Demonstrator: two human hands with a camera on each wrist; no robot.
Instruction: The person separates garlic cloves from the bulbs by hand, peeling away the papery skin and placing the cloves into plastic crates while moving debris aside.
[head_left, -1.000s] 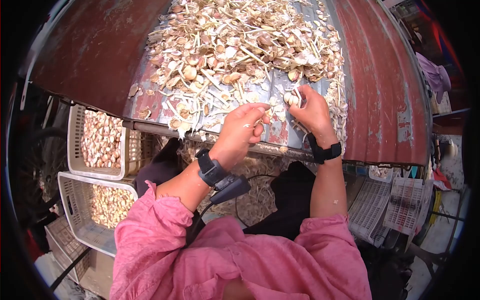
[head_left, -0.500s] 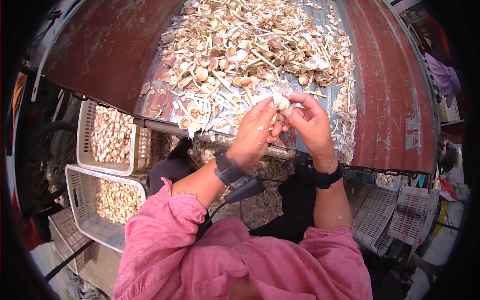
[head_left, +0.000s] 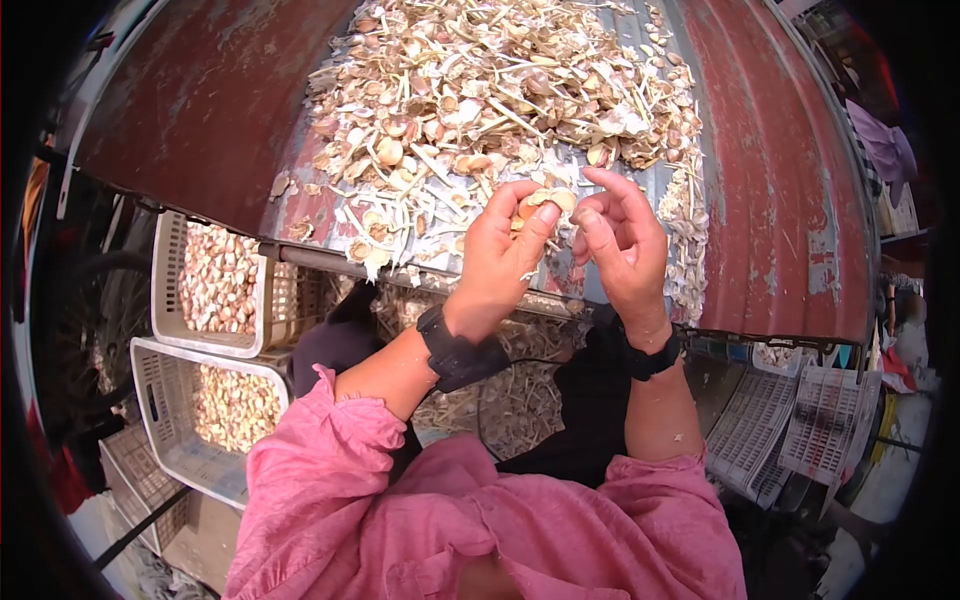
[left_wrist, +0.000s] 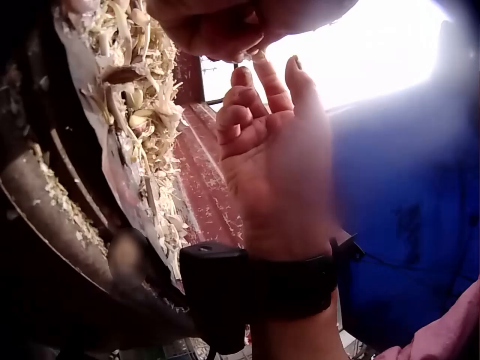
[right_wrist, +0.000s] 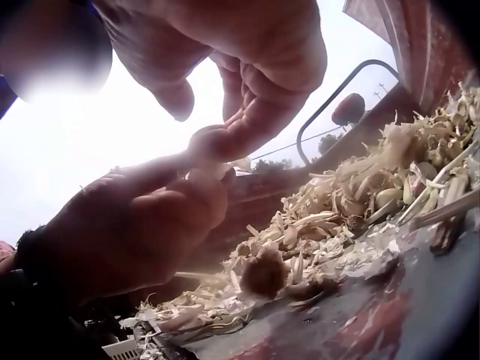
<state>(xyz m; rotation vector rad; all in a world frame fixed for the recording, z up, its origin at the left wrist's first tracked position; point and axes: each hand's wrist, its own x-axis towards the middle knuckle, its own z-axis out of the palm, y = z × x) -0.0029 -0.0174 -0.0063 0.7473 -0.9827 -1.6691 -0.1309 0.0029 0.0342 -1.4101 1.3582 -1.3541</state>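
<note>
Thumb and fingers of my left hand (head_left: pixel 500 255) pinch a piece of garlic (head_left: pixel 560 198), pale and papery with an orange-tan patch, above the near edge of the metal sheet. Close on its right is my right hand (head_left: pixel 632 255), fingers loosely bent, index raised and thumb apart, with no garlic showing between them. The left wrist view shows that right hand (left_wrist: pixel 277 150) with its fingertips right at the left one. Beyond both hands lies a heap of garlic skins and stalks (head_left: pixel 480 90), with some loose cloves in it.
The corrugated metal sheet (head_left: pixel 790 200), red and worn, carries the heap. Below its left edge stand a crate (head_left: pixel 262 310) of unpeeled cloves and a second crate (head_left: pixel 145 400) of paler cloves. More plastic crates (head_left: pixel 735 425) lie at the right.
The right hand first brought the white garlic from the sheet to the left hand, and both held it. Now the left hand pinches garlic by itself, and the right fingers have drawn slightly apart.
</note>
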